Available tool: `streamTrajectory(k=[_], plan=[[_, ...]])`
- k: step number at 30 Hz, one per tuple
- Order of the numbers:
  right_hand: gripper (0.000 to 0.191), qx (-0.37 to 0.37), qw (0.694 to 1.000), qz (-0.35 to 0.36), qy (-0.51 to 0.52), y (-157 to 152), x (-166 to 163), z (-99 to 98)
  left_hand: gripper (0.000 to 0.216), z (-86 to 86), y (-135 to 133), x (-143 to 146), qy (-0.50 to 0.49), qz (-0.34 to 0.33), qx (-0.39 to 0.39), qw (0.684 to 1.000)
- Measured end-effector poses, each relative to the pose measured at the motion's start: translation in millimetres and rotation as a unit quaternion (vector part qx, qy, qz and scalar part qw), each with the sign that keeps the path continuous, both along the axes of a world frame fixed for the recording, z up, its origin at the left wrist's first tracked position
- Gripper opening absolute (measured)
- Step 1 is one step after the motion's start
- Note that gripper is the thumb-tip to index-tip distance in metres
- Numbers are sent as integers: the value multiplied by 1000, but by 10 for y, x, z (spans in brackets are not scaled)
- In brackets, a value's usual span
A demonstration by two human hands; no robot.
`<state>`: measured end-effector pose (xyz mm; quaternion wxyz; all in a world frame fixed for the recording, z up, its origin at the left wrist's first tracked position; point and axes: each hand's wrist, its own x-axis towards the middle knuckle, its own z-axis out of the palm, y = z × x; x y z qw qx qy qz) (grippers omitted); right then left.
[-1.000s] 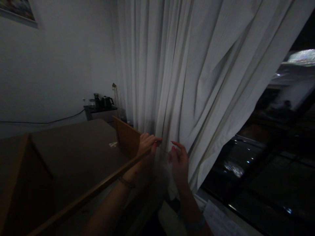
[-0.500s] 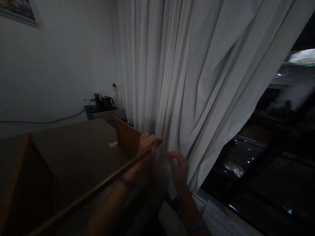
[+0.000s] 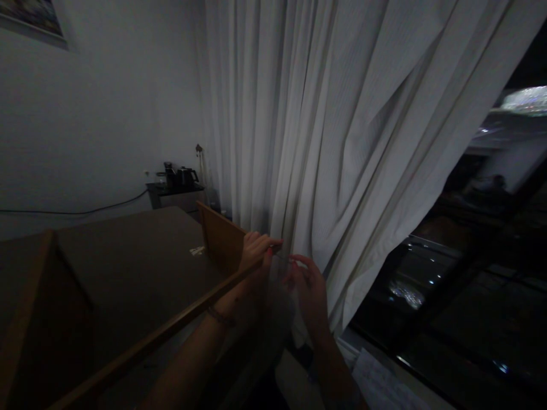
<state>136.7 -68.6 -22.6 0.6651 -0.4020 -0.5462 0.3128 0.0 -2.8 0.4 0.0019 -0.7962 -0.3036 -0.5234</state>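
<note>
Rail of a wooden frame is seen running from lower left to near mid-view, its far end gripped by the left hand. Left fingers are laid over that end with the thumb tucked against it — presumably so the rail is steadied and the work spot is left exposed at the tip. A thin rod is bridged from there toward the right hand. Right fingers are bent, index and thumb brought close to the rod's outer end; whether it is pinched cannot be told, too dark and blurred. The right hand is likely set out to the side so turning room is had clear of the wood.

Left panel and right panel are stood up on the tabletop, the rail set across on the near side, probably so its end can be reached. A small pale packet is placed by the right panel, contents unreadable.

Beyond, the window is partly covered by a curtain, hung just past the hands. A kettle is parked on a corner cabinet, cord run along the wall.
</note>
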Motion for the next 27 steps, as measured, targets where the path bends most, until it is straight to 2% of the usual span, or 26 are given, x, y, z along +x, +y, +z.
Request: streamTrajectory(k=[3,7,10,13,17,21,24,27], plan=[[24,-24,997,62,31,29,31,8,41,-11,10,8,-9,0,1,1000],[25,-64,985,128,95,98,79,-94,44,-34,41,20,-13,1,18,1000],[30,-64,971,182,139,128,95,-177,45,-43,49,23,-15,2,18,1000],[38,-45,970,199,132,128,98,-213,45,-47,49,24,-13,7,16,1000],[38,-14,982,177,65,107,103,-199,44,-54,55,28,-19,7,23,1000],[25,42,990,131,-23,113,132,-140,44,-51,55,24,-20,0,21,1000],[18,121,985,35,-116,140,149,-72,44,-43,52,17,-9,0,19,1000],[25,158,975,-75,-140,162,127,-20,43,-40,51,16,-7,0,18,1000]])
